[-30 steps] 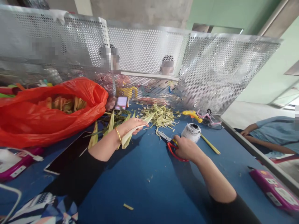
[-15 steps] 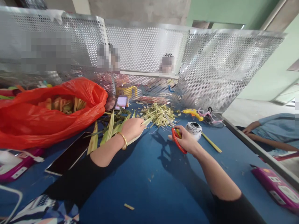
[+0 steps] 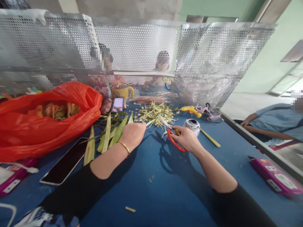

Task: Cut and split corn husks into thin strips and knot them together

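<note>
My left hand (image 3: 133, 135), with a gold bangle at the wrist, is closed on a pale green leaf strip (image 3: 151, 122) whose tip sticks out past the fingers. My right hand (image 3: 188, 138) grips red-handled scissors (image 3: 175, 142); their blades point up and left towards the leaf tip and look parted. Behind both hands lies a pile of cut leaf scraps (image 3: 157, 113). Several long green and yellowish leaves (image 3: 107, 134) rest left of my left hand. A spool of white string (image 3: 193, 125) stands just behind my right hand.
A red plastic bag (image 3: 78, 126) and a dark phone (image 3: 65, 162) lie left. Yellow glue gun (image 3: 191, 110), thin stalks (image 3: 210, 137) and a magenta device (image 3: 272, 176) are right. Behind a perforated metal screen (image 3: 142, 41) people are visible; another person (image 3: 276, 121) sits at right.
The scissors have moved slightly left towards the leaf strip. A small piece now hangs near the blades. Less of the strip shows around my left hand. The whole view has shifted a little.
</note>
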The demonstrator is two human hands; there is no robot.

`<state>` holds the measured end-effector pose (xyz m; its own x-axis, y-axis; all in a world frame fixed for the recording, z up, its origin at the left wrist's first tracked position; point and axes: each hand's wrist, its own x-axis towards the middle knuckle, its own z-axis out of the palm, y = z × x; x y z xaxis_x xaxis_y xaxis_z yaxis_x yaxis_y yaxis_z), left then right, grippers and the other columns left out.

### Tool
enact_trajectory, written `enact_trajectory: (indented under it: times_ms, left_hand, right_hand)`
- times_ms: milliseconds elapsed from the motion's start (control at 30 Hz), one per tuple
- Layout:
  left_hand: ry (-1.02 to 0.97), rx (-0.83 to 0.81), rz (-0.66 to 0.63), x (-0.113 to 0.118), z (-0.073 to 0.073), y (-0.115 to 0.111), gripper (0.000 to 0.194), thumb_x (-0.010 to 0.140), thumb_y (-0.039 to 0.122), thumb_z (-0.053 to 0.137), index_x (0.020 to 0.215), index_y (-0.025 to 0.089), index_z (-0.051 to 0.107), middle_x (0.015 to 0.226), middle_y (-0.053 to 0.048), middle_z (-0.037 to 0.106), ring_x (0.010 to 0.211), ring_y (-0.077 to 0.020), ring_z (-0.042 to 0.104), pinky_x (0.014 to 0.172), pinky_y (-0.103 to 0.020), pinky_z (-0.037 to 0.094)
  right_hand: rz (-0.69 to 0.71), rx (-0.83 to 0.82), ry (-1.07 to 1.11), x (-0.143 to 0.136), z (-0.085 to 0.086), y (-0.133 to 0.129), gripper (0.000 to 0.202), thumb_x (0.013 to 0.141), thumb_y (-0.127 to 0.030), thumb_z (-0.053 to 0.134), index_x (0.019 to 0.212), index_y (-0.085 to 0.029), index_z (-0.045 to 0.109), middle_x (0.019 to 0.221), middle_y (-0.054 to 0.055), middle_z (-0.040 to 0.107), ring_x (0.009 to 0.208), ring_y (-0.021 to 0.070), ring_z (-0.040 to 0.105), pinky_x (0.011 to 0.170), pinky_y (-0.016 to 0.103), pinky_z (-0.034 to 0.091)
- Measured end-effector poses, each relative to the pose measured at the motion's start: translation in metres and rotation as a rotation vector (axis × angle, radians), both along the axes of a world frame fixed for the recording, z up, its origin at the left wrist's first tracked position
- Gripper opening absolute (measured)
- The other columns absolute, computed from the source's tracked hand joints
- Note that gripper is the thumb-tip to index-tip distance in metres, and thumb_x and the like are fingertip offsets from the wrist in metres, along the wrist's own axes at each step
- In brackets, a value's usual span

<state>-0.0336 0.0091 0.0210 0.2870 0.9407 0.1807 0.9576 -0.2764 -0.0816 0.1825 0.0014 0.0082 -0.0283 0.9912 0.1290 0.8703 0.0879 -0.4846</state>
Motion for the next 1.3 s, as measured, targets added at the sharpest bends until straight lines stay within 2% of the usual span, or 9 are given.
enact_trajectory:
  times_ms: [167, 367, 633, 800, 1033, 1133, 1200, 1233, 1300]
  left_hand:
    - [0.055, 0.015, -0.018, 0.002, -0.002, -0.001, 0.037, 0.088, 0.005, 0.034, 0.099, 0.010, 0.069, 0.073, -0.022, 0.070, 0.078, -0.0363, 0.071, 0.061, -0.038, 0.049]
    - [0.099, 0.056, -0.014, 0.001, 0.002, -0.002, 0.038, 0.086, 0.001, 0.033, 0.099, 0.009, 0.068, 0.077, -0.021, 0.071, 0.078, -0.0345, 0.071, 0.061, -0.038, 0.051]
    - [0.148, 0.170, -0.038, -0.009, 0.002, 0.004, 0.034, 0.086, 0.002, 0.035, 0.094, 0.010, 0.067, 0.078, -0.016, 0.071, 0.075, -0.0330, 0.071, 0.059, -0.038, 0.052]
    - [0.148, 0.166, -0.044, -0.009, 0.002, 0.004, 0.034, 0.086, 0.002, 0.035, 0.094, 0.011, 0.068, 0.077, -0.017, 0.071, 0.075, -0.0325, 0.071, 0.058, -0.037, 0.050]
    - [0.121, 0.150, -0.014, -0.009, 0.000, 0.006, 0.037, 0.088, 0.006, 0.034, 0.095, 0.012, 0.069, 0.076, -0.017, 0.071, 0.076, -0.0313, 0.071, 0.057, -0.032, 0.043]
    - [0.003, 0.135, 0.042, -0.013, 0.002, 0.010, 0.031, 0.090, 0.015, 0.040, 0.090, 0.015, 0.071, 0.074, -0.015, 0.071, 0.073, -0.0288, 0.069, 0.054, -0.029, 0.036]
    - [-0.183, 0.108, 0.097, -0.020, 0.006, 0.016, 0.026, 0.088, 0.025, 0.048, 0.076, 0.017, 0.070, 0.069, -0.011, 0.069, 0.069, -0.0251, 0.066, 0.052, -0.027, 0.031]
    - [-0.310, 0.097, 0.112, -0.023, 0.008, 0.019, 0.026, 0.085, 0.028, 0.052, 0.066, 0.017, 0.067, 0.063, -0.008, 0.066, 0.065, -0.0224, 0.063, 0.051, -0.026, 0.029]
    - [-0.619, 0.013, 0.098, -0.031, 0.012, 0.024, 0.029, 0.079, 0.029, 0.059, 0.052, 0.017, 0.059, 0.052, -0.003, 0.057, 0.055, -0.0170, 0.055, 0.050, -0.025, 0.027]
  right_hand:
    - [0.016, 0.003, -0.005, 0.000, 0.000, 0.001, 0.040, 0.076, -0.057, 0.056, 0.090, -0.024, 0.075, 0.065, 0.003, 0.064, 0.063, 0.0194, 0.055, 0.055, 0.027, 0.034]
    - [0.007, -0.004, -0.013, 0.003, -0.001, 0.003, 0.038, 0.076, -0.049, 0.055, 0.093, -0.022, 0.076, 0.064, 0.003, 0.063, 0.061, 0.0180, 0.054, 0.055, 0.027, 0.033]
    - [0.091, -0.051, 0.060, 0.006, -0.002, 0.005, 0.045, 0.073, -0.056, 0.056, 0.089, -0.020, 0.077, 0.056, 0.000, 0.055, 0.054, 0.0139, 0.045, 0.053, 0.027, 0.029]
    - [0.084, -0.057, 0.087, 0.005, -0.003, 0.005, 0.043, 0.074, -0.055, 0.056, 0.090, -0.021, 0.078, 0.053, -0.001, 0.053, 0.053, 0.0136, 0.044, 0.052, 0.026, 0.029]
    - [0.093, -0.056, 0.129, 0.004, -0.002, 0.006, 0.043, 0.077, -0.053, 0.055, 0.088, -0.018, 0.077, 0.054, 0.000, 0.056, 0.053, 0.0141, 0.046, 0.053, 0.026, 0.031]
    - [-0.005, 0.003, 0.046, 0.005, 0.002, 0.005, 0.040, 0.078, -0.047, 0.056, 0.096, -0.017, 0.075, 0.063, 0.003, 0.064, 0.060, 0.0171, 0.053, 0.056, 0.027, 0.035]
    - [-0.004, -0.010, -0.017, 0.007, 0.005, 0.004, 0.038, 0.079, -0.043, 0.057, 0.100, -0.017, 0.075, 0.069, 0.005, 0.068, 0.064, 0.0186, 0.056, 0.058, 0.027, 0.036]
    - [0.061, -0.059, -0.025, 0.008, 0.007, 0.002, 0.037, 0.079, -0.042, 0.057, 0.099, -0.017, 0.075, 0.070, 0.005, 0.068, 0.065, 0.0184, 0.057, 0.059, 0.027, 0.037]
    - [0.304, -0.242, 0.018, 0.009, 0.009, -0.001, 0.035, 0.077, -0.041, 0.061, 0.099, -0.018, 0.075, 0.070, 0.003, 0.069, 0.063, 0.0166, 0.057, 0.059, 0.026, 0.039]
